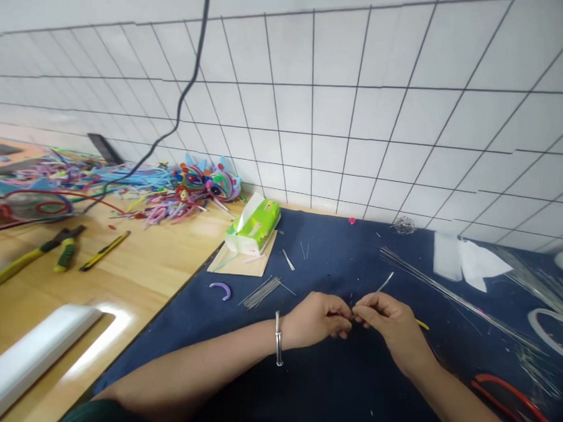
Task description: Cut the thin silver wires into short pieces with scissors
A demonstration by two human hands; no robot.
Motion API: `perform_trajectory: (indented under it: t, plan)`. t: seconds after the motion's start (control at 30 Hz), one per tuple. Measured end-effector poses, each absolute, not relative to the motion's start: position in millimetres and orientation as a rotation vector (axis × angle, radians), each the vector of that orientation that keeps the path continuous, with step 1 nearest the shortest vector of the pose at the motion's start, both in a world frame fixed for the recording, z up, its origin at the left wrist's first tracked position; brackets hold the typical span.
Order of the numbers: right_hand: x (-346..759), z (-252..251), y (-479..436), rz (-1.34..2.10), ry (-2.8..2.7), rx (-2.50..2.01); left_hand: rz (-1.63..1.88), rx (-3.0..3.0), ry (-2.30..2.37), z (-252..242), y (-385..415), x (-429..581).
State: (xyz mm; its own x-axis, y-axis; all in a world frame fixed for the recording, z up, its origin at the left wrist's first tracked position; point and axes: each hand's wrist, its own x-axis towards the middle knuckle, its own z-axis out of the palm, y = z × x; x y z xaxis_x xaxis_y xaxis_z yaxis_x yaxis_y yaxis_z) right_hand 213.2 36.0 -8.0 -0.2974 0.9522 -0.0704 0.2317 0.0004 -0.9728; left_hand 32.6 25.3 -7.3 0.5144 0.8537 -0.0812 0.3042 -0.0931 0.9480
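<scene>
Pinched tight, our left hand (316,321) and right hand (388,321) meet fingertip to fingertip above the dark mat (311,380), closed on a thin piece (353,315) that the fingers mostly cover; we can't make out its shape. Over on the left, we have yellow-and-green pliers (65,256), one handle running out of view, and a long white case (37,356), cut off too. Behind them lie coloured strips (143,181), too jumbled for us to separate. Next up, a green tissue pack (263,221), its print too small for us to read, then a bundle of thin rods (263,292). Past the pinch, a pale-tipped rod (385,282) slants out from behind the right hand; gripped or lying on the mat, we can't tell. Far right, a red handle (502,380) loops through shadow, and a white ring (531,323) gets clipped by the edge.
</scene>
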Motion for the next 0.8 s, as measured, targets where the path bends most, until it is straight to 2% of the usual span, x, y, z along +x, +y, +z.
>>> perform_trajectory:
  t: [0.13, 0.3, 0.67, 0.8]
  plan:
    - [214, -14, 41, 1.405, -1.473, -1.229, 0.572, 2.362, 1.13, 11, 35, -11]
    - [214, -15, 41, 1.454, -1.471, -1.218, 0.27, 2.682, 1.386, 15, 49, -62]
    - [211, -17, 42, 1.467, -1.515, -1.258, 0.102, 2.78, 1.235, -8, 63, -71]
    - [211, -17, 41, 1.478, -1.528, -1.258, 0.178, 2.776, 1.23, -6, 66, -72]
